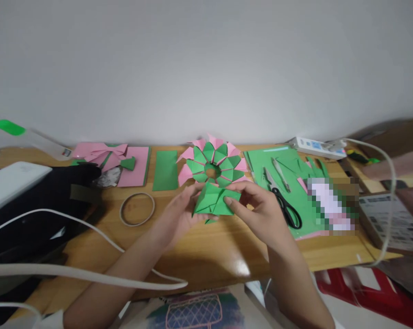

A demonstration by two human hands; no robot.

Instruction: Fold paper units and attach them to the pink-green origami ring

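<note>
Between my two hands is a folded green paper piece [213, 199] with creases and pointed corners, held above the front of the table. My left hand [182, 208] grips it from the left, with fingers partly hidden behind the paper. On the other side, my right hand [256, 205] pinches it, the thumb pressed flat on its front face. Just beyond my hands lies a ring of pink and green folded paper units [209, 151], its near edge hidden behind the green piece and my fingers. A smaller green tip shows below the held paper.
On the right, black-handled scissors [286, 210] and a craft knife [281, 174] lie on green sheets [261, 160]. Left are a tape ring [121, 214], a green paper rectangle [165, 170] and pink folded pieces [106, 153]. A white cable [89, 273] crosses the left foreground; a power strip [316, 146] sits by the wall.
</note>
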